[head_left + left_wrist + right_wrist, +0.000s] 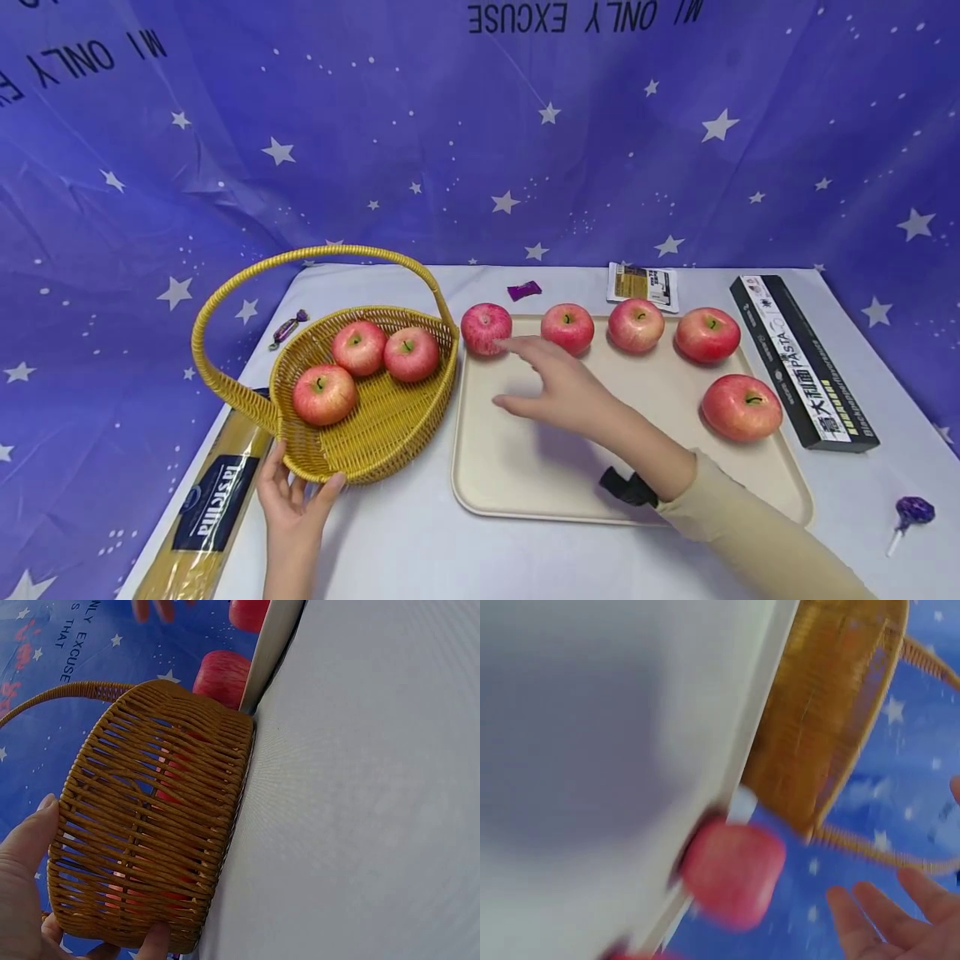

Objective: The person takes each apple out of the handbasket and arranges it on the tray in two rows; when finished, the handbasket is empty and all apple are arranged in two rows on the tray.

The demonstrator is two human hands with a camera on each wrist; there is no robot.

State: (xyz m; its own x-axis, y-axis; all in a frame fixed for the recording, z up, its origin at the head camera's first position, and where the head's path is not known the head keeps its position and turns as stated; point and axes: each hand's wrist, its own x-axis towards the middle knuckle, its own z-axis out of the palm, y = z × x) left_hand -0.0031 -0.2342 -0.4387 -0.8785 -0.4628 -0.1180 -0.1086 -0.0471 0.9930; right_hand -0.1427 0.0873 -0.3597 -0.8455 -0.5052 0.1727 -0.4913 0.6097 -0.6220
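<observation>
A yellow wicker basket point(386, 433) with a tall hoop handle holds three red apples. My left hand point(291, 504) grips its near end; in the left wrist view, the thumb lies on the rim and fingertips press the woven side point(142, 825). Above the beige tray point(510, 475), my right hand point(562, 387) reaches left, thumb and fingers spread and holding nothing. Closest to its fingertips is a red apple point(486, 327) at the tray's far left corner. That same apple point(735, 874) appears blurred in the right wrist view, apart from the fingers.
Several more apples sit along the tray's far and right sides, one point(742, 408) at the right. A pasta packet point(213, 508) lies left of the basket, and a black pasta box point(806, 362) right of the tray. Wrapped candies, a sachet point(642, 287) and a lollipop point(915, 511) lie around.
</observation>
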